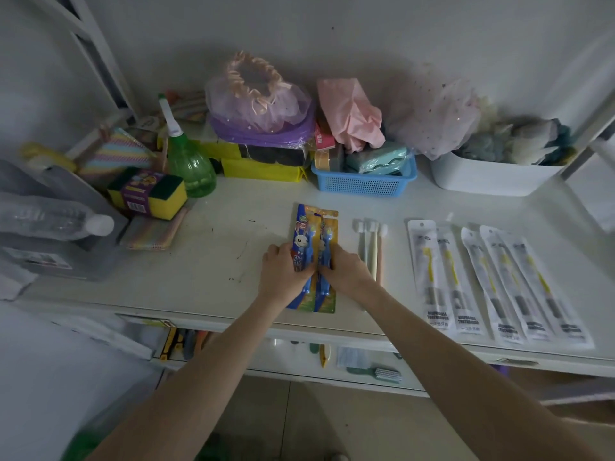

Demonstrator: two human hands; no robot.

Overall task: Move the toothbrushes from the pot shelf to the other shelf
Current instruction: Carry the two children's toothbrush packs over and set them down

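Blue children's toothbrush packs with a rabbit picture (304, 239) lie stacked on the white shelf (213, 261). My left hand (283, 272) grips the left pack's lower half. My right hand (346, 269) rests on the right pack (329, 234), fingers curled on its edge. Just right of them lie pastel loose toothbrushes (369, 241), heads pointing away. Further right, several white wrapped disposable toothbrushes (492, 281) lie in a row near the shelf's front edge.
At the back stand a green spray bottle (189, 164), sponges (149, 194), yellow boxes (263, 168), a blue basket (362, 181) and a white bin (492, 174). A water bottle (56, 221) lies at left. A lower shelf (366, 371) holds brushes and tools.
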